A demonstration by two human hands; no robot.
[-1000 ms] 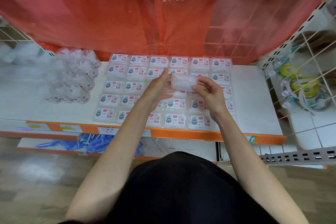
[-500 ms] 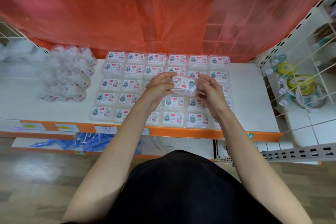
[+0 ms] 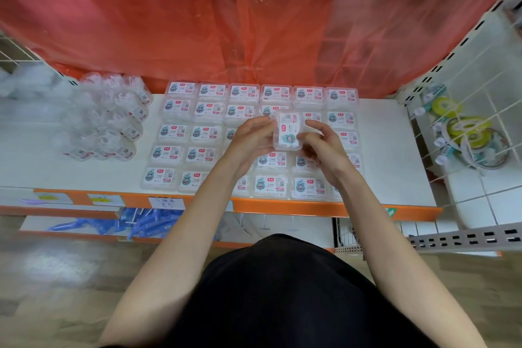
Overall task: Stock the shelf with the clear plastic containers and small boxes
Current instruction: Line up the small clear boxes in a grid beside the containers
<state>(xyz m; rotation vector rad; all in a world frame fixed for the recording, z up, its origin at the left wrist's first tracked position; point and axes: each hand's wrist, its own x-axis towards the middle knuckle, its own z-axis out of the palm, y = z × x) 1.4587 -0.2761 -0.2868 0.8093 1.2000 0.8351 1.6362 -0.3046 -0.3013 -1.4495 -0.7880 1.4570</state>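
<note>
I hold one small clear box point(image 3: 288, 130) with a white and teal label between both hands, above the middle of the shelf. My left hand point(image 3: 248, 140) grips its left side, and my right hand point(image 3: 319, 144) pinches its right side with thumb and fingers. The label faces up, turned lengthwise toward me. Below lies a grid of several matching labelled boxes point(image 3: 203, 133) in neat rows on the white shelf point(image 3: 389, 155). A cluster of clear round plastic containers point(image 3: 113, 118) sits to the left of the grid.
Red plastic sheeting point(image 3: 254, 31) hangs behind the shelf. A wire rack with green and yellow tape rolls point(image 3: 469, 130) stands at the right. Blue items point(image 3: 141, 223) lie on the lower shelf. An orange edge strip point(image 3: 282, 206) with price tags fronts the shelf.
The box in my hands has been turned over and rotated: its plain underside showed first, then the label came up sideways, and now it runs lengthwise. Both hands stayed over the grid.
</note>
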